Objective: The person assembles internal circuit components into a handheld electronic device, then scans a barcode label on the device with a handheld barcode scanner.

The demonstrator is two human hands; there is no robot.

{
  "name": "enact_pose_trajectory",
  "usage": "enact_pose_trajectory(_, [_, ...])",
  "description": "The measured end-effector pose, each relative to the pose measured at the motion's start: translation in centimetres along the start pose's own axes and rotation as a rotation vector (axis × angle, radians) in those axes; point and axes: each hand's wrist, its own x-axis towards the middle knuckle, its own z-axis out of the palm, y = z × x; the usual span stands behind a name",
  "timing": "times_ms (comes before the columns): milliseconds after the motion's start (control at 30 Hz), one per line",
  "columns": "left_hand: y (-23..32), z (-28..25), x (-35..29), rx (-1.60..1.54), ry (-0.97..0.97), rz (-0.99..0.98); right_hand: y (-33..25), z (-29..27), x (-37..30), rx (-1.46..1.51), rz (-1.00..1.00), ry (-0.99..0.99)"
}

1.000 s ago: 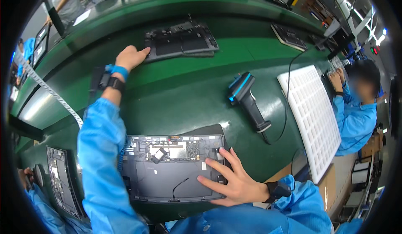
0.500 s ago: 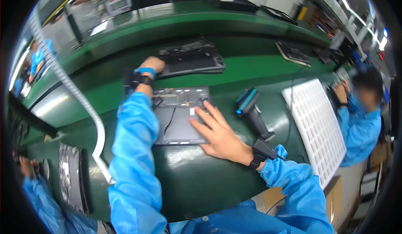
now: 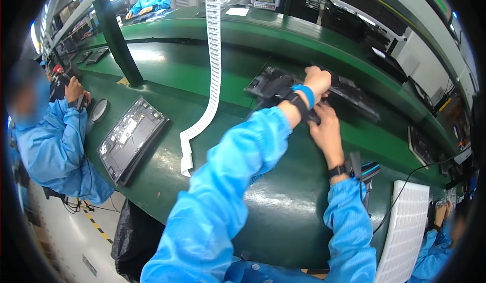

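Note:
My left hand point(image 3: 319, 82) reaches far across the bench, wearing a blue band and a black strap. Its fingers are curled downward between two dark laptop pieces, and what they grip is hidden. Below it, my right hand point(image 3: 326, 128) has its thumb and fingers closed on the near edge of a dark laptop base point(image 3: 271, 84). That base lies tilted and blurred, partly covered by my left wrist. Just right of my hands a second opened laptop base point(image 3: 353, 94) sits on the green strip, also smeared by motion.
A printed white paper strip point(image 3: 214, 55) hangs down to the bench. Left stands a stack of opened laptop bases point(image 3: 132, 136) near a co-worker point(image 3: 55, 131). A handheld scanner point(image 3: 369, 170) is partly behind my right wrist; a white grid tray point(image 3: 405, 227) lies further right.
My view has swung left. My right hand, earlier flat on the near laptop base, is now beside my left hand at the far strip. The laptop base has left the near bench spot.

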Motion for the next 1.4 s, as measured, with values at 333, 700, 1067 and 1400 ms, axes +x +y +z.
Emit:
enact_pose_trajectory(333, [4.1,-18.4,-28.6,0.027,-0.013,0.080,8.1,-6.3,5.7,0.927,0.529,0.229])
enact_pose_trajectory(700, [-1.9,-20.1,-34.4,0.601,-0.050,-0.016,-22.0,-30.3,-6.0,1.407,0.526,0.243])
enact_pose_trajectory(1067, [-2.1,-31.1,-26.8,1.529,0.491,0.549,-35.9,-24.5,11.6,0.425,0.803,-0.581])
enact_pose_trajectory(1400, [-1.7,-31.6,-26.7,1.143,0.396,0.289,-24.9,-19.6,8.3,0.582,1.008,-0.289])
